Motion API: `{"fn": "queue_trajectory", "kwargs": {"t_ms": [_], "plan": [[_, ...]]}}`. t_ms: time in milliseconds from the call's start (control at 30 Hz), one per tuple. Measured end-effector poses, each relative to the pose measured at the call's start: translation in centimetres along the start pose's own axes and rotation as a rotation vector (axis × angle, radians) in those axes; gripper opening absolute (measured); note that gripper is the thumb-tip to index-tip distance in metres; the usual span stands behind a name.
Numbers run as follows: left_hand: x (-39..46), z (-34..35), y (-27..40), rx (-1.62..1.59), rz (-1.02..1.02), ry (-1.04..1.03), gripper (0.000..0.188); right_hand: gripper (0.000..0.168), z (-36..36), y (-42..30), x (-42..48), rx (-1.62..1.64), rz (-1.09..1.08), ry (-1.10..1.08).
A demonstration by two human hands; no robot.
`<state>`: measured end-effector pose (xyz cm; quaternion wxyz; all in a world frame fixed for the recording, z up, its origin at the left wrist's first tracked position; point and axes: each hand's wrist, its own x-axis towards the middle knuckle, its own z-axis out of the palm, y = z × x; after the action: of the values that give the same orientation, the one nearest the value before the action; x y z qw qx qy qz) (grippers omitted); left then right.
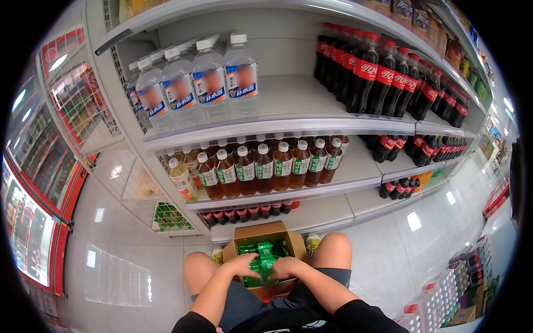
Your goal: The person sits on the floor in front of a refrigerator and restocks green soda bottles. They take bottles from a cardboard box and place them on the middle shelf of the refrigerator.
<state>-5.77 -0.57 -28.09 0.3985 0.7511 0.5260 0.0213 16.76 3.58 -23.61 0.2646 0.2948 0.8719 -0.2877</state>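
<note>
An open cardboard box (260, 231) stands on the floor between the person's knees, its flaps folded outward. Green plastic drink bottles (265, 248) lie inside it on their sides. My left hand (245, 265) reaches in from the left, its fingers spread on a green bottle. From the right, my right hand (287, 267) touches the bottles with its fingertips; whether it grips one cannot be told. Just beyond the box is the bottom shelf (320, 210), with dark bottles with red labels (253, 213) at its back left.
Brown tea bottles (263, 170) line the middle shelf. Clear water bottles (208, 79) and cola bottles (366, 75) stand above, under a projecting shelf edge (270, 127). A wire rack (83, 108) and red-framed coolers (58, 258) are at left; shrink-wrapped bottle packs (437, 297) sit lower right.
</note>
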Motion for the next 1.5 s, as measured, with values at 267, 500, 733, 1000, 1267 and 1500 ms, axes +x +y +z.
{"fn": "queue_trajectory", "kwargs": {"t_ms": [267, 500, 733, 1000, 1267, 1500], "plan": [[0.7, -0.3, 4.4, -0.180, 0.294, 0.059, 0.092, 0.048, -7.5, -0.4, -5.8, 0.002, -0.016, 0.171], [0.0, -1.4, 6.6, -0.372, 0.312, 0.201, 0.083, 0.049, -12.7, -2.2, -10.8, 0.181, 0.091, 0.248], [-0.7, -1.8, 8.0, -0.681, 0.279, 0.444, 0.075, 0.061, -11.0, -1.0, -11.7, 0.740, -0.217, 0.760], [-1.8, -3.1, 10.9, -0.709, 0.264, 0.572, 0.066, 0.070, -5.7, -3.1, -7.9, 1.353, -0.368, 0.835], [-3.0, -4.6, 14.6, -0.628, 0.418, 0.722, 0.093, 0.066, -8.3, -5.0, -10.6, 1.233, -0.371, 1.171], [-3.7, -4.9, 16.5, -0.751, 0.369, 0.655, 0.080, 0.073, -10.2, -6.7, -11.9, 1.411, -0.556, 1.241]]}}
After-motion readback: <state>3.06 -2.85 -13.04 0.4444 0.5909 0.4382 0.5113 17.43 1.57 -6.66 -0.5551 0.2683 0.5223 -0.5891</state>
